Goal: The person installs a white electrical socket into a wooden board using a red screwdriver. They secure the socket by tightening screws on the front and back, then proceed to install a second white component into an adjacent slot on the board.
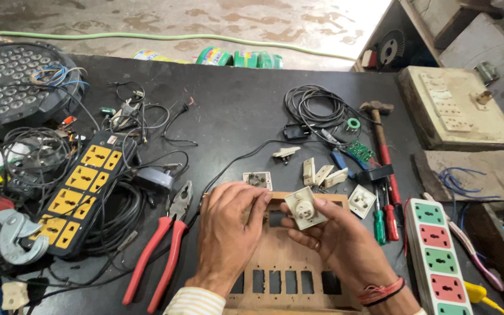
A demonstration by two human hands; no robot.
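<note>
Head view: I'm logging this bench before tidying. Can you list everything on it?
socket module: one, cream, held over board
board: one, wooden with slots, under hands
pliers: one, red handles, left of hands
power strip: one, black and yellow, left
second strip: one, white with green and red sockets, right
hammer: one, wooden handle, upper right
screwdrivers: two, green and red, beside hammer
cable coil: one, black, top centre
LED lamp: one, round, black, top left
switch panel: one, wooden, far right
left hand: on board
right hand: holding socket module
</note>
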